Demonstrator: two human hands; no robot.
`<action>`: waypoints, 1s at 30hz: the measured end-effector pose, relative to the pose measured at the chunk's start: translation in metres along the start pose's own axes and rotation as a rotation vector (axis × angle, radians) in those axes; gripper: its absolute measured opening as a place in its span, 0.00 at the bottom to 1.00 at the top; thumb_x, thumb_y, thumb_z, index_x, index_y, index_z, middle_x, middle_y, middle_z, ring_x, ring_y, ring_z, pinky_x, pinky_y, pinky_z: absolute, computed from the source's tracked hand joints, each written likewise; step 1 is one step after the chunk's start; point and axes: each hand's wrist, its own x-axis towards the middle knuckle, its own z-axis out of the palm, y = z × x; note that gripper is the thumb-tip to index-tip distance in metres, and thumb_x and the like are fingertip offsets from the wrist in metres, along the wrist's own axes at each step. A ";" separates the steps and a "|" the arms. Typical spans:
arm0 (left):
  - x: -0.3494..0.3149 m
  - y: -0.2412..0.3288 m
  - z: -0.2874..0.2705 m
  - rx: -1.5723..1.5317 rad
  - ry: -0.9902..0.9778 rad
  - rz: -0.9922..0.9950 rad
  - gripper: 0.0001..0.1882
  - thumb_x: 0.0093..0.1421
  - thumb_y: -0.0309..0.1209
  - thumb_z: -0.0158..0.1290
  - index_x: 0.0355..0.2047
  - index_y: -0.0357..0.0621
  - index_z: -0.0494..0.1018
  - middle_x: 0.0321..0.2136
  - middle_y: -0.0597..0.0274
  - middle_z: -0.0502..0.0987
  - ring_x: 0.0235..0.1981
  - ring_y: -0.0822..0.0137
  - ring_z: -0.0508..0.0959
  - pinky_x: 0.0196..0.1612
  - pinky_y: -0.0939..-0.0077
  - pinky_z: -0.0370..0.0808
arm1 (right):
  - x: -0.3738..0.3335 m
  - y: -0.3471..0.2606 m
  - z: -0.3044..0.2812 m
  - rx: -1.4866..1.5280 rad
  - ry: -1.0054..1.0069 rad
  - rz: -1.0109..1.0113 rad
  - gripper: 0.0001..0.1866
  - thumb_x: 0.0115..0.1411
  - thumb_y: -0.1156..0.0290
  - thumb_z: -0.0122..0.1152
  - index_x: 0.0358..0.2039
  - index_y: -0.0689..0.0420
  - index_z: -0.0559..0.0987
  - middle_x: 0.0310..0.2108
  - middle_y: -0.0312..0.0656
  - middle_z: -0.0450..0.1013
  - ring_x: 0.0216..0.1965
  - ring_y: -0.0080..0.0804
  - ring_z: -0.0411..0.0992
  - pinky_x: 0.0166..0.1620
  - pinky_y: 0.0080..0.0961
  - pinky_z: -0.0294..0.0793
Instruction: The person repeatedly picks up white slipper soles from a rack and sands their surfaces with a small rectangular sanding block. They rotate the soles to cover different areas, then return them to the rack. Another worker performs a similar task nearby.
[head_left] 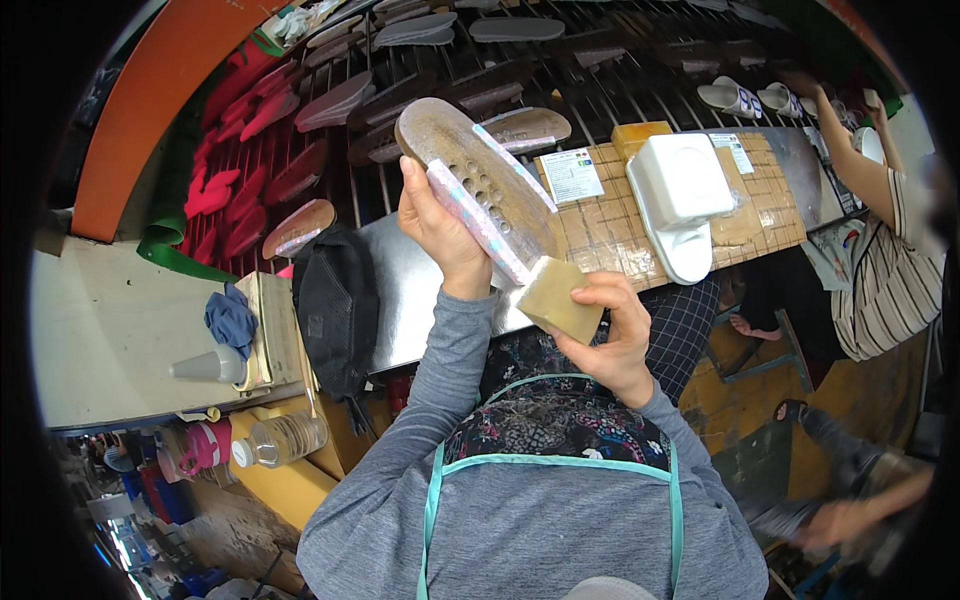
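Observation:
My left hand (447,238) is closed round the edge of a brownish sandal sole (447,135), tilted above the metal worktop. Several round dimples mark the middle of the sole, and pinkish speckled strips run along its sides. In my right hand (617,350) a yellow sponge block (562,303) is gripped between thumb and fingers. The sponge's pale upper edge meets the near end of the sole. To the right of the sole, a white square tub (686,180) stands on the patterned board (600,230).
A barred rack (470,75) with many soles stretches beyond the worktop, pink ones (270,110) at left. A black bag (338,310) hangs at the worktop's left end. Farther left lie a blue cloth (230,320) and a plastic bottle (285,440). Co-workers are at right.

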 end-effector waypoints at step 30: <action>-0.009 -0.027 -0.017 -0.043 -0.476 -0.783 0.27 0.65 0.51 0.43 0.48 0.38 0.70 0.32 0.59 0.78 0.31 0.71 0.79 0.34 0.74 0.80 | 0.029 -0.002 -0.017 -0.294 -0.004 -0.233 0.27 0.30 0.75 0.69 0.39 0.49 0.82 0.39 0.39 0.73 0.39 0.37 0.73 0.44 0.33 0.67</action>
